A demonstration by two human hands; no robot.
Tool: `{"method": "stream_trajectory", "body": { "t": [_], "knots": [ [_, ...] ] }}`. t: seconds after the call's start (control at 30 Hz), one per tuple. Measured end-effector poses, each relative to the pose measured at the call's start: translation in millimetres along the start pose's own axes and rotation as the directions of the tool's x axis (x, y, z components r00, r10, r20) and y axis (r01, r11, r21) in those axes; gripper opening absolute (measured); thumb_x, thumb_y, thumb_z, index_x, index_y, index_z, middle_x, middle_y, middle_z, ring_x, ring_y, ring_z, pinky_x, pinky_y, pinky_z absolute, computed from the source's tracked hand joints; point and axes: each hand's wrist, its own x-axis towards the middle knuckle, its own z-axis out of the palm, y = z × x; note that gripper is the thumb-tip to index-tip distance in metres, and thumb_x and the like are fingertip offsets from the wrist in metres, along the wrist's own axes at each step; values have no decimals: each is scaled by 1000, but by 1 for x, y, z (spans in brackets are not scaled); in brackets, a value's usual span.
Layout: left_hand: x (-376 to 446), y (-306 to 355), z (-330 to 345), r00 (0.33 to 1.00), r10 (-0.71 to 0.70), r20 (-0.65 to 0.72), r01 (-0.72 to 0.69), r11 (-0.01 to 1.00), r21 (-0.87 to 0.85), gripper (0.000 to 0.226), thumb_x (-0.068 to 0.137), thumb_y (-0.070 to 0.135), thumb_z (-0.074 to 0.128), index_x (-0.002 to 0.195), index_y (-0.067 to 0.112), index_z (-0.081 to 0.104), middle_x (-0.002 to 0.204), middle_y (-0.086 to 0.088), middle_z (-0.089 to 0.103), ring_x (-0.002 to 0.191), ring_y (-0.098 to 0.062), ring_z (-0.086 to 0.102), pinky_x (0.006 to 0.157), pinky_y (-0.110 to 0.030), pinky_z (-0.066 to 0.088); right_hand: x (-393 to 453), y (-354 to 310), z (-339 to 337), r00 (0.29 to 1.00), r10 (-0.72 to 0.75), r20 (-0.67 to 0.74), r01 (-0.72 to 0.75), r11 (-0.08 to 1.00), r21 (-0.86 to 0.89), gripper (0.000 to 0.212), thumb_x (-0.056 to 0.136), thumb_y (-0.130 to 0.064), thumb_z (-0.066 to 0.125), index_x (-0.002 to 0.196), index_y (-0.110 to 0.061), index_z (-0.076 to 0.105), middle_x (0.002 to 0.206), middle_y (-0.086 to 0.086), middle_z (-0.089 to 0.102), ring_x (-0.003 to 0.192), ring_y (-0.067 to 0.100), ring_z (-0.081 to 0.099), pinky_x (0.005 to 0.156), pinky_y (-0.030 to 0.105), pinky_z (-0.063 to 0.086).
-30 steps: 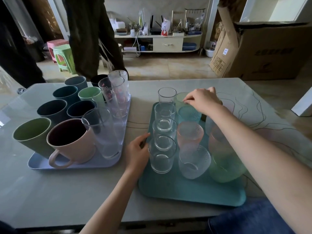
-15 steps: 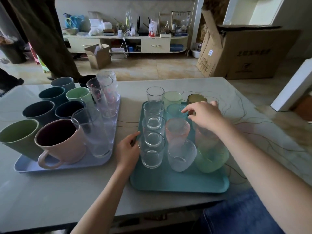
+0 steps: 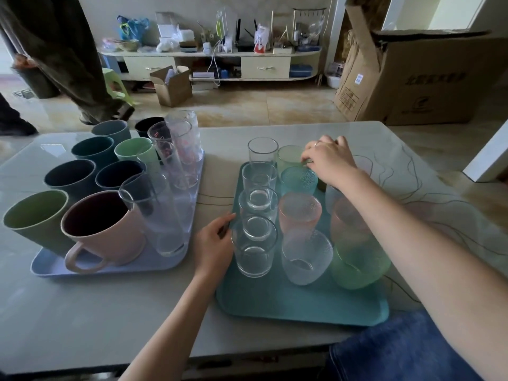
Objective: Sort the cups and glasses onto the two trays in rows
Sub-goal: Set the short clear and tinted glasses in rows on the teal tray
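The left hand (image 3: pixel 213 244) holds the left edge of the teal tray (image 3: pixel 302 306), thumb on top of the rim and the other fingers curled under it; I think this is to keep the tray from sliding while the other hand works at the far end. The right hand (image 3: pixel 328 160) reaches over the glasses, and its fingertips pinch the rim of the pale green glass (image 3: pixel 288 156) at the far end of the middle row, probably to push it into line. On this tray the glasses stand upright in three rows: clear tumblers (image 3: pixel 257 246) on the left, frosted coloured glasses in the middle, among them a pink glass (image 3: pixel 298 213), and a third row on the right partly hidden under the forearm. One clear glass (image 3: pixel 262 149) seems to stand just past the far edge of the tray, on the table (image 3: pixel 96 312). The lavender tray (image 3: pixel 90 268) on the left carries the cups, with a pink mug (image 3: pixel 107 229) nearest, and a row of tall clear glasses (image 3: pixel 165 215) along its right side. All cups and glasses look empty. The sorting seems almost finished.
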Motion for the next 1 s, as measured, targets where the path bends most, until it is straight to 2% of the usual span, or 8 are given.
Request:
{"method": "stream_trajectory", "body": {
  "t": [0.37, 0.47, 0.53, 0.63, 0.7, 0.83, 0.93, 1.0],
  "knots": [
    [-1, 1, 0, 1000, 13, -3, -13, 1000, 25, 31, 85, 3, 62, 116, 5, 67, 113, -7, 70, 104, -15, 64, 71, 4, 43, -1, 0, 2, 1000, 18, -2, -18, 1000, 4, 23, 89, -14, 59, 108, -26, 67, 121, 3, 61, 115, 26, 47, 90, 41, 33],
    [-2, 1, 0, 1000, 14, 1, -14, 1000, 17, 31, 86, 5, 61, 116, 6, 67, 112, -6, 70, 98, -11, 63, 70, 4, 44, -10, 3, -3, 998, 55, 11, -56, 982, 182, 52, 85, 11, 48, 117, -28, 62, 128, 3, 58, 119, 25, 46, 93, 43, 37],
    [-2, 1, 0, 1000, 14, 6, -14, 1000, 8, 30, 86, 6, 61, 115, 7, 68, 109, -5, 71, 92, -7, 63, 68, 4, 44, -22, 7, -15, 994, 106, -23, -95, 954, 284, 56, 84, 12, 47, 119, -29, 60, 132, 3, 56, 121, 25, 46, 95, 43, 39],
    [-2, 2, 0, 1000, 17, 21, -17, 1000, -1, 29, 86, 6, 61, 115, 8, 68, 103, 0, 71, 82, 7, 60, 63, 4, 42, -46, 10, -36, 996, 86, -5, -78, 935, 346, 39, 86, -6, 60, 114, -34, 63, 131, -2, 57, 121, 25, 47, 96, 43, 40],
    [-3, 3, 0, 999, 22, 29, -21, 1000, -16, 29, 86, 3, 60, 113, 6, 69, 95, 7, 68, 74, 15, 57, 60, 6, 40, -65, 7, -50, 995, 30, 94, -70, 889, 452, 28, 84, -15, 66, 103, -36, 67, 116, -4, 64, 108, 21, 56, 92, 41, 47],
    [-5, 3, 1, 998, 56, 30, -56, 998, -3, 28, 87, -1, 58, 112, 2, 68, 98, 1, 68, 74, 12, 55, 60, 6, 38, -106, -9, -75, 967, -46, 252, -96, 848, 521, 10, 79, -38, 69, 85, -44, 65, 86, -17, 64, 84, 6, 59, 86, 35, 48],
    [-4, 2, 1, 997, 62, 33, -62, 998, -14, 26, 87, 1, 60, 112, 0, 68, 102, -9, 71, 82, -4, 59, 62, 4, 39, -138, -23, -83, 919, -173, 355, -15, 882, 471, 42, 65, -64, 65, 105, -57, 53, 106, -31, 54, 97, -3, 48, 92, 33, 33],
    [-4, 2, 1, 997, 66, 35, -65, 998, -23, 26, 87, 1, 61, 112, -1, 68, 102, -10, 71, 82, -5, 59, 62, 4, 40, -153, -34, -80, 876, -264, 403, 76, 901, 427, 64, 62, -66, 67, 120, -62, 38, 123, -32, 39, 116, -2, 33, 95, 31, 22]
  ]
}}
